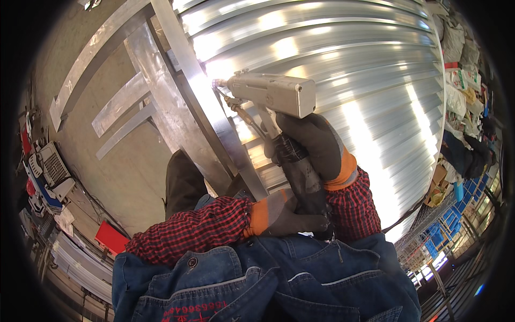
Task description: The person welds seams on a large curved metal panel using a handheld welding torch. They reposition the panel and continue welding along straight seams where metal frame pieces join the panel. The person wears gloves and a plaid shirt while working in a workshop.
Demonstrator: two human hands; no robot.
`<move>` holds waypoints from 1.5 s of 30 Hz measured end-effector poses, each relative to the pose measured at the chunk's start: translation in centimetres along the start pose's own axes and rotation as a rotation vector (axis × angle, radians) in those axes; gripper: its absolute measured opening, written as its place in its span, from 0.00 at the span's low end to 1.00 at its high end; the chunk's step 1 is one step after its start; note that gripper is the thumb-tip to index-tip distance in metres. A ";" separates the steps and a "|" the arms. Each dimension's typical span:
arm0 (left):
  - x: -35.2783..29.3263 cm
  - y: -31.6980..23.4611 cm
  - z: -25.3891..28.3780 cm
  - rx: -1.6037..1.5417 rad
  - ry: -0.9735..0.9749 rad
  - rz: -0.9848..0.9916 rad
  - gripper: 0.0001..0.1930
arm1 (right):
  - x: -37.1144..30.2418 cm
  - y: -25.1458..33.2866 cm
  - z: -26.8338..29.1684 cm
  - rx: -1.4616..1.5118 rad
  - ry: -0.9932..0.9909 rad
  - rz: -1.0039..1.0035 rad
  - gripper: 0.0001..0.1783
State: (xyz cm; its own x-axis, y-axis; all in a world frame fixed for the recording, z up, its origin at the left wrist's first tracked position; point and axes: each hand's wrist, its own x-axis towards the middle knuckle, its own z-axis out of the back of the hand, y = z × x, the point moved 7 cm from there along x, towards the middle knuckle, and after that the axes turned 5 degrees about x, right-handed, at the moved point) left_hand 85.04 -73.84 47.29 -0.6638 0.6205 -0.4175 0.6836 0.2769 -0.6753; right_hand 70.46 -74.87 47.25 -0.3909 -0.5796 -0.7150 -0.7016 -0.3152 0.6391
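A grey, box-bodied handheld welding gun (273, 92) lies across the middle of the view, its nozzle pointing left. A white glare sits at the tip, where the nozzle meets a flat metal bar (182, 53) along the edge of a ribbed silvery metal panel (386, 115). My right hand (315, 142), in a dark glove with an orange cuff, is closed round the gun's grip. Lower down, my gloved left hand (287, 217) wraps the black-taped sleeve (303, 174) below the grip. A thin feed tube (248, 115) runs beside the nozzle.
Metal strips and a curved frame (96, 53) spread over the concrete floor at left. A red box (111, 238) and a grey perforated case (52, 163) stand farther left. Bags and piled goods (456, 96) line the right side, near blue racking (448, 220).
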 end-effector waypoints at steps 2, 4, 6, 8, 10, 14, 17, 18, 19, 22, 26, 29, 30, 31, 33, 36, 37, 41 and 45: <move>0.0 -0.1 -0.1 -0.020 0.000 -0.039 0.19 | -0.2 0.3 -0.1 -0.002 0.028 0.025 0.24; 0.0 0.1 -0.4 -0.062 0.013 -0.061 0.19 | -0.8 0.3 0.1 -0.008 0.008 -0.016 0.23; 0.0 0.4 -0.6 -0.049 0.046 -0.102 0.25 | -2.2 0.3 0.2 0.029 0.006 -0.045 0.21; 0.1 1.1 -0.7 -0.001 0.094 -0.112 0.25 | -3.6 -0.1 0.3 0.060 -0.023 -0.076 0.19; 0.2 2.2 -0.9 0.075 0.157 -0.102 0.26 | -5.1 -0.2 0.5 -0.006 -0.047 -0.002 0.18; 0.4 5.4 -1.3 0.225 0.297 -0.031 0.28 | -8.1 -0.4 -1.5 -0.757 0.077 0.468 0.22; 0.2 7.8 -1.8 0.262 0.303 -0.038 0.26 | -9.0 -4.8 -0.6 -0.587 -0.116 0.200 0.18; 0.1 8.6 -2.0 0.267 0.291 -0.053 0.25 | -9.3 -6.1 -0.8 -0.571 -0.127 0.152 0.21; 0.3 9.5 -2.2 0.266 0.288 -0.063 0.25 | -9.4 -7.0 -1.3 -0.630 -0.120 0.187 0.23; -0.2 12.4 -2.7 0.339 0.262 -0.133 0.24 | -10.3 -8.5 -3.8 -0.841 -0.003 0.462 0.35; -0.2 16.6 -2.5 0.435 0.228 -0.227 0.23 | -10.8 -10.7 -5.1 -0.911 0.030 0.406 0.42; -0.1 19.7 -2.5 0.504 0.194 -0.294 0.22 | -11.3 -10.5 -6.4 -0.933 0.058 0.532 0.39; -0.1 20.7 -2.5 0.527 0.186 -0.315 0.22 | -11.3 -10.4 -6.5 -0.851 0.039 0.529 0.32; 0.0 21.7 -2.7 0.551 0.179 -0.338 0.21 | -11.4 -10.5 -6.7 -0.814 0.014 0.525 0.25; 0.0 23.6 -2.8 0.603 0.161 -0.381 0.21 | -11.4 -10.8 -6.9 -0.822 -0.003 0.499 0.23; 0.1 26.5 -2.8 0.677 0.131 -0.437 0.20 | -11.5 -11.8 -7.2 -0.902 0.006 0.429 0.30; 0.1 27.5 -2.6 0.700 0.123 -0.456 0.20 | -11.6 -12.0 -7.2 -0.899 -0.007 0.412 0.30; 0.4 31.0 -2.7 0.802 0.088 -0.531 0.20 | -12.0 -12.5 -7.3 -0.946 -0.033 0.433 0.28; 0.9 34.5 -3.0 0.910 0.047 -0.600 0.19 | -11.9 -12.9 -7.2 -0.952 -0.039 0.401 0.28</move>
State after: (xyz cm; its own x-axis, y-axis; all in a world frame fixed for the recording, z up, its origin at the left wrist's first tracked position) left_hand 108.92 -61.54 25.42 -0.7890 0.5980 0.1408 -0.2410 -0.0905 -0.9663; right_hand 88.41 -69.28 49.60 -0.5231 -0.7536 -0.3980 0.2402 -0.5784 0.7796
